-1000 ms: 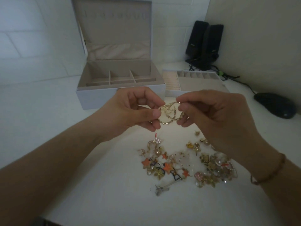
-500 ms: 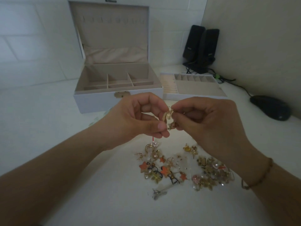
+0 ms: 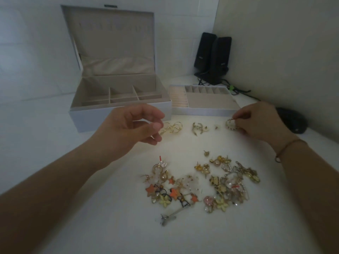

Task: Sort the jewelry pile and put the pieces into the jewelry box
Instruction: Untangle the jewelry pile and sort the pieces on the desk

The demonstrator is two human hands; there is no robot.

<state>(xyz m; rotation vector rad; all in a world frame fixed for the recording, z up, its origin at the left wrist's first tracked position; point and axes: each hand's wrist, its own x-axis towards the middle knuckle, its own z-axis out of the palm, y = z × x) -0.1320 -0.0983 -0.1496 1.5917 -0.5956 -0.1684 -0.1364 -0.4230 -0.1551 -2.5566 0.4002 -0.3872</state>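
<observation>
Two gold hoops [image 3: 170,127], pinched a second ago, now lie sorted before the jewelry box [image 3: 119,114]; left hand [image 3: 132,125] loosely curled, empty, right hand [image 3: 256,121] pinching a pale earring [image 3: 231,124].

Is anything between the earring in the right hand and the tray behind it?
Nothing visible. The right hand pinches a round earring on the table just in front of the tray; only bare tabletop lies between them, and the tray's front wall is low.

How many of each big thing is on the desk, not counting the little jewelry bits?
Jewelry box: 1
Tray: 1
Black speakers: 2
Mouse: 1
Total: 5
</observation>
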